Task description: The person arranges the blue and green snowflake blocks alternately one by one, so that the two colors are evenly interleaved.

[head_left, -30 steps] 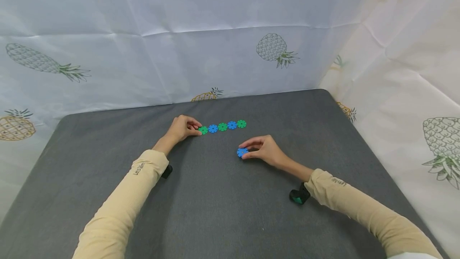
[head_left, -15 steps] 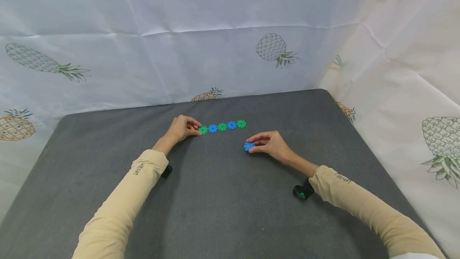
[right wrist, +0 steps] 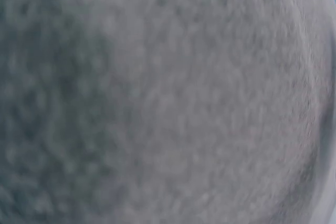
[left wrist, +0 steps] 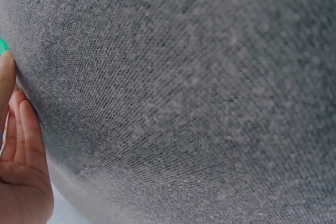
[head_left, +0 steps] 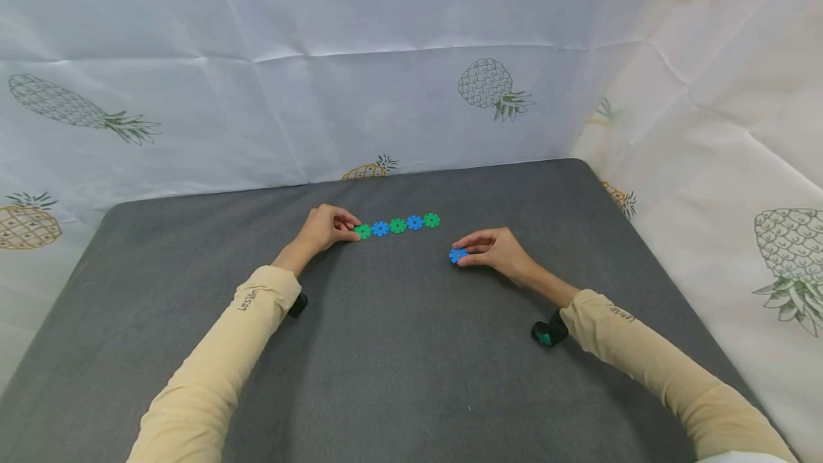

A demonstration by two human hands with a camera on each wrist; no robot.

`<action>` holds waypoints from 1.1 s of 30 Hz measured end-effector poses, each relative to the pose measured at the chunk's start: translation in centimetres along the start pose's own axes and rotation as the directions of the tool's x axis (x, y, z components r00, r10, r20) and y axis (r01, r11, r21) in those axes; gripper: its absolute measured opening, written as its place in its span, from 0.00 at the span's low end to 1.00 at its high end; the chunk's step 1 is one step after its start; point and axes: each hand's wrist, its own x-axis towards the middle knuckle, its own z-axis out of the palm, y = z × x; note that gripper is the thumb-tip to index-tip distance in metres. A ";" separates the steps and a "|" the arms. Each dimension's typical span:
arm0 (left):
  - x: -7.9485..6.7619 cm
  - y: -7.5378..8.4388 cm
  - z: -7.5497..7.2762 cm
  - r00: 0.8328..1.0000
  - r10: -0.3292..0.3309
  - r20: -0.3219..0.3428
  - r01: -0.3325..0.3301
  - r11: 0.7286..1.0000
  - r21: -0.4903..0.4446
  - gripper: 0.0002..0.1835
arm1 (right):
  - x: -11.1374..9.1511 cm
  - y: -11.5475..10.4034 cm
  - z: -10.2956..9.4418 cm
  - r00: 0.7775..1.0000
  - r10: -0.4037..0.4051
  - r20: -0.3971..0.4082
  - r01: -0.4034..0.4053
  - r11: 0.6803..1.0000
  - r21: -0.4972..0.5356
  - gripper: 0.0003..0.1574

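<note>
A row of notched plastic discs, green and blue by turns, lies on the dark cloth, joined or touching edge to edge. My left hand (head_left: pixel 324 227) pinches the green disc (head_left: pixel 363 232) at the row's left end between thumb and fingers. In the left wrist view that disc shows only as a green sliver (left wrist: pixel 3 46) above the thumb. The row's right end is another green disc (head_left: pixel 431 220). Right of and nearer than that end, my right hand (head_left: pixel 495 252) pinches a loose blue disc (head_left: pixel 458 256), apart from the row. The right wrist view shows mostly cloth.
The dark grey cloth-covered table (head_left: pixel 398 363) reaches a white pineapple-print curtain (head_left: pixel 321 113) at the back and another curtain side (head_left: pixel 726 198) at the right. A black wrist device (head_left: pixel 550 330) hangs under my right wrist.
My right hand has carried the blue disc rightward and a little away from me, toward the level of the row's right end. My left hand and the row have stayed in place.
</note>
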 end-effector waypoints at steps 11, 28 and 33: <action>0.0 -0.2 0.0 1.000 -0.010 -0.003 0.010 1.000 -0.001 0.14 | 0.3 0.3 -1.8 0.999 0.031 -0.021 -0.031 0.999 0.017 0.25; 0.0 -0.5 0.1 1.000 -0.025 -0.011 0.025 1.000 -0.004 0.13 | 2.5 0.6 -3.2 0.998 0.049 -0.027 -0.049 0.999 0.006 0.25; 0.2 -0.4 0.4 1.000 -0.028 -0.011 0.028 1.000 -0.004 0.13 | 3.0 0.6 -3.4 0.999 0.022 -0.041 -0.021 0.999 0.026 0.25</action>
